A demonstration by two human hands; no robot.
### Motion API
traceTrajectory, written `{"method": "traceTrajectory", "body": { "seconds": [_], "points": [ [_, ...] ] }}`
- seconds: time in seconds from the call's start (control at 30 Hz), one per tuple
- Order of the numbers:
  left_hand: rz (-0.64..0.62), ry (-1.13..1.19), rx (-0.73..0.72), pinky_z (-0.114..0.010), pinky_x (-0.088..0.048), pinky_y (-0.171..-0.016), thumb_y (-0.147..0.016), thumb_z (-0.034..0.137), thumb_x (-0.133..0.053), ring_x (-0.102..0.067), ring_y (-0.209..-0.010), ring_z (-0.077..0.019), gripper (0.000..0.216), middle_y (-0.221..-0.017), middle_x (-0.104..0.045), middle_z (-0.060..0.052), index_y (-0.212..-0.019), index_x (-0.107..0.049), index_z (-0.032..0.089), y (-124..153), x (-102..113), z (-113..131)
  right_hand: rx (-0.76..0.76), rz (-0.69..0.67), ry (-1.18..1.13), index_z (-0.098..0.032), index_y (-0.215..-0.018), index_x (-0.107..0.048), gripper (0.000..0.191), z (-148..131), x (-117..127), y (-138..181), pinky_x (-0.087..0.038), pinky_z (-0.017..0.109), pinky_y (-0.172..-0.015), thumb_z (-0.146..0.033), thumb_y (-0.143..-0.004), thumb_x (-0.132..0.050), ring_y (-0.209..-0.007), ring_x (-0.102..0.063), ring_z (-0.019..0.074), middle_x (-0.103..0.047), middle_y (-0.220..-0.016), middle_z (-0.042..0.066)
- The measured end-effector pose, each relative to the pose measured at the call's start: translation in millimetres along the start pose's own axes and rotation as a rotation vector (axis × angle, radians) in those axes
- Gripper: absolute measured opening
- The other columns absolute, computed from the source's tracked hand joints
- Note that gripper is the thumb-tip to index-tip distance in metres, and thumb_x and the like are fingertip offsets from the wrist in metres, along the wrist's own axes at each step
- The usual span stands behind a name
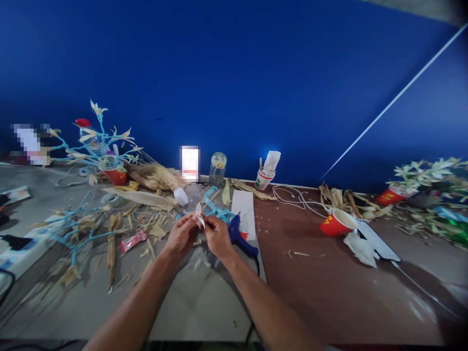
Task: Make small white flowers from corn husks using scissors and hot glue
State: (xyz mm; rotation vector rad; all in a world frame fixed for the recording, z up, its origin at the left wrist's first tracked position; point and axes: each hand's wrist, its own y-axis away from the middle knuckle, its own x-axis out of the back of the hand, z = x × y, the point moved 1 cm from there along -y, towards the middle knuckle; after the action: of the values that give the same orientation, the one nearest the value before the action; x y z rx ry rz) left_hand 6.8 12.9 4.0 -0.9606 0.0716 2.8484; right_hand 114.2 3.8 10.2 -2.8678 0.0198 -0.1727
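Pinching a small pale husk petal (199,214) between both sets of fingertips, out over the middle of the table (204,307). I've got my left hand (182,235) closed on its lower end and my right hand (218,237) closed on the other edge. Thumbs and forefingers nearly meet, so the petal stands up off the surface right in front of me.

By the look of it, this is the shaping step: pressing or folding the piece into form. The blue glue gun (239,238) lies just beside my right hand, the white sheet (244,207) is behind it, and a curl of blue ribbon (216,207) is just past my fingers. Husk scraps (153,231) litter the left side.

Any next move, I reckon, calls for one hand keeping a firm pinch so the other can let go without the petal springing open.
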Motion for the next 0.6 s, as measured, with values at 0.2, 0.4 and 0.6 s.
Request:
{"method": "traceTrajectory", "body": {
  "seconds": [0.2, 0.4, 0.6],
  "points": [
    [0.038, 0.007, -0.035, -0.025, -0.047, -0.069, -0.062, 0.032, -0.074, -0.060, -0.067, -0.0143, 0.019, -0.071, -0.067, -0.004, -0.068, -0.069, 0.014, 0.3, -2.8, -0.9, 0.010, 0.004, 0.014, -0.019, -0.062, -0.059, 0.017, 2.1, -1.3, -0.2, -0.042, 0.025, -0.064, -0.027, -0.075, -0.051, -0.064, -0.052, 0.0144, -0.058, -0.065, 0.000],
    [0.086, 0.051, 0.014, -0.022, -0.046, -0.069, -0.064, 0.027, -0.074, -0.061, -0.068, -0.0120, 0.022, -0.076, -0.069, -0.004, -0.082, -0.070, 0.015, 1.2, -0.7, -3.1, 0.022, 0.033, -0.002, -0.018, -0.070, -0.064, 0.015, 0.5, 1.0, 0.4, -0.044, 0.026, -0.068, -0.027, -0.075, -0.052, -0.069, -0.056, 0.0150, -0.063, -0.072, 0.002],
    [0.059, 0.009, -0.022, -0.024, -0.046, -0.073, -0.057, 0.023, -0.079, -0.061, -0.070, -0.0131, 0.023, -0.074, -0.069, -0.002, -0.077, -0.070, 0.017, -1.8, 2.3, -8.1, 0.011, 0.113, 0.051, -0.018, -0.067, -0.063, 0.015, 2.0, 2.0, -0.7, -0.044, 0.027, -0.068, -0.025, -0.075, -0.052, -0.068, -0.057, 0.0157, -0.064, -0.071, 0.002]
  ]
}}
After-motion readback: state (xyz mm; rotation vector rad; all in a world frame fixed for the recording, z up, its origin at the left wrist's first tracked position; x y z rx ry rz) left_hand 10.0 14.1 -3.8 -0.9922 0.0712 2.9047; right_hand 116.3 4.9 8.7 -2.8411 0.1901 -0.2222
